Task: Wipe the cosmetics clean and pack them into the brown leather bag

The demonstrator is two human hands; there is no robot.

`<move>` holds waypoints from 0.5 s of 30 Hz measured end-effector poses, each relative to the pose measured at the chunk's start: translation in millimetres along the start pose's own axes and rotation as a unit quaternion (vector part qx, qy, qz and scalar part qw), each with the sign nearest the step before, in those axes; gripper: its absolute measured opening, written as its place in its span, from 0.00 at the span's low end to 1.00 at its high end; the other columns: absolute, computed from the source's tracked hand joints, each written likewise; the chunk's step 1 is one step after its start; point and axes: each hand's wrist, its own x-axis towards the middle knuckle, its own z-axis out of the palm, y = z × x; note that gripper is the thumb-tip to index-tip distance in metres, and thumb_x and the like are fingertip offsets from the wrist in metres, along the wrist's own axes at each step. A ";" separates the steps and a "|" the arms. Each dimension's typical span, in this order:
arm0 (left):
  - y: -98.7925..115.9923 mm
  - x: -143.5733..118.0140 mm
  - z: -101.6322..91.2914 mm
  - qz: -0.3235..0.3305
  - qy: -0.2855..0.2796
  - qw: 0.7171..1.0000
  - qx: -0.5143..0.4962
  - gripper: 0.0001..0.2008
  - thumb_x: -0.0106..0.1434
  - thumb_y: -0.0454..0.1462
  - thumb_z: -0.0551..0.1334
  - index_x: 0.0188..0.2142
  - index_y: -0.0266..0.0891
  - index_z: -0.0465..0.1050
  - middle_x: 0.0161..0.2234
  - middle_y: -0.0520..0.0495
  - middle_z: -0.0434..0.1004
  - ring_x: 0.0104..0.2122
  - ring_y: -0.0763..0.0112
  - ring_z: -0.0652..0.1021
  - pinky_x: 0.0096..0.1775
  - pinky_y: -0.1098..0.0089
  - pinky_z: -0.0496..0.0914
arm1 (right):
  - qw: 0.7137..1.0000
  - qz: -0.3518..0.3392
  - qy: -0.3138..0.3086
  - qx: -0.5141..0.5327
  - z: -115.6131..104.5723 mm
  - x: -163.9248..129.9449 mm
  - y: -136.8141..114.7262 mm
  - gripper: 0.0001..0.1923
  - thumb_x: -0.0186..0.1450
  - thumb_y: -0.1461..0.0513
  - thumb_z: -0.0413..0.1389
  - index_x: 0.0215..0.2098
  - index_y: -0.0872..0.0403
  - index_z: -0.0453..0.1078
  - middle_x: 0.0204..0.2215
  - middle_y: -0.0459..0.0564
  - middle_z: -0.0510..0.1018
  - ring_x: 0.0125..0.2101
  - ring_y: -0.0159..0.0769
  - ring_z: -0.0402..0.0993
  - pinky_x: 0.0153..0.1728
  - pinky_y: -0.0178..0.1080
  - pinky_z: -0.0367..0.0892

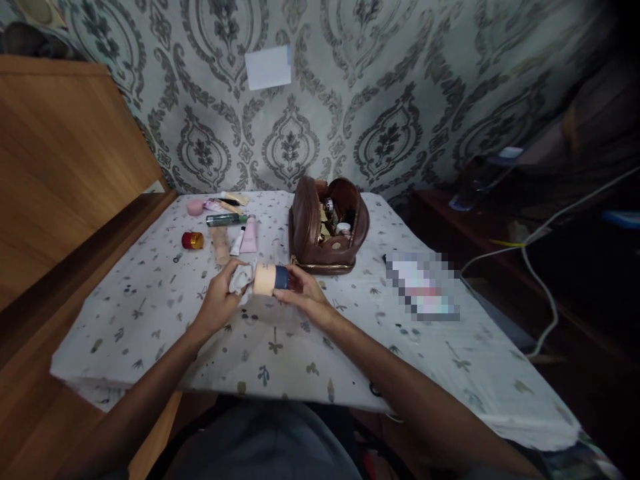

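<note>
Above the near middle of the table, my right hand [306, 295] grips a cream-coloured cosmetic bottle [265, 279] by its dark blue cap end. The bottle lies sideways, its cap toward the right. My left hand [223, 293] is closed round a crumpled white wipe or tissue [243, 279], which meets the bottle's left end. Just behind the hands stands a brown cosmetic bag [325, 250], unzipped, with several small items inside. A beige tube [220, 244], a small white tube [238, 241] and a pink tube [249, 236] lie behind my left hand.
Farther left are a red and gold jar [192, 241], a dark green bottle [223, 220] and a round pink container [195, 208]. A pixelated flat object [423, 287] lies at right. A white cable [553, 300] hangs beyond the table's right edge. A wooden panel [70, 133] borders the left side.
</note>
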 end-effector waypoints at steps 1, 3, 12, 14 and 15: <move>-2.3 1.1 0.9 -0.001 -0.004 1.000 -0.001 0.07 0.58 0.33 0.57 0.38 0.40 0.67 0.33 0.53 0.72 0.35 0.69 0.72 0.39 0.72 0.65 | 1.000 -0.001 -0.006 0.007 0.0 -0.2 -0.6 0.25 0.50 0.54 0.70 0.42 0.52 0.69 0.31 0.44 0.73 0.28 0.29 0.68 0.24 0.31 0.64; -5.3 1.5 3.8 -0.028 -0.023 0.999 -0.027 0.07 0.58 0.35 0.58 0.38 0.40 0.66 0.31 0.54 0.70 0.32 0.71 0.72 0.36 0.73 0.65 | 1.000 -0.011 -0.004 0.024 -0.3 0.0 -1.2 0.25 0.50 0.53 0.69 0.41 0.53 0.69 0.31 0.44 0.73 0.26 0.28 0.68 0.24 0.31 0.64; 17.0 0.0 17.4 -0.256 -0.112 0.912 -0.300 0.48 0.47 0.52 0.74 0.61 0.42 0.52 0.33 0.53 0.74 0.25 0.72 0.74 0.31 0.68 0.72 | 0.995 -0.074 0.013 -0.070 -2.8 -1.3 1.6 0.34 0.46 0.52 0.72 0.47 0.51 0.68 0.40 0.47 0.74 0.38 0.35 0.72 0.36 0.35 0.70; 16.1 3.4 20.0 -0.260 -0.096 0.907 -0.319 0.44 0.47 0.55 0.72 0.57 0.40 0.59 0.30 0.53 0.73 0.24 0.72 0.73 0.26 0.71 0.70 | 0.982 -0.122 -0.001 -0.147 -3.8 -3.7 1.0 0.36 0.47 0.51 0.72 0.51 0.51 0.68 0.43 0.49 0.74 0.40 0.36 0.72 0.37 0.37 0.70; 14.1 5.3 21.1 -0.259 -0.093 0.905 -0.324 0.40 0.48 0.57 0.71 0.53 0.38 0.64 0.28 0.53 0.73 0.23 0.73 0.72 0.24 0.72 0.69 | 0.970 -0.151 -0.011 -0.190 -4.3 -4.8 -0.1 0.36 0.49 0.51 0.71 0.52 0.51 0.67 0.44 0.51 0.74 0.40 0.37 0.72 0.37 0.37 0.70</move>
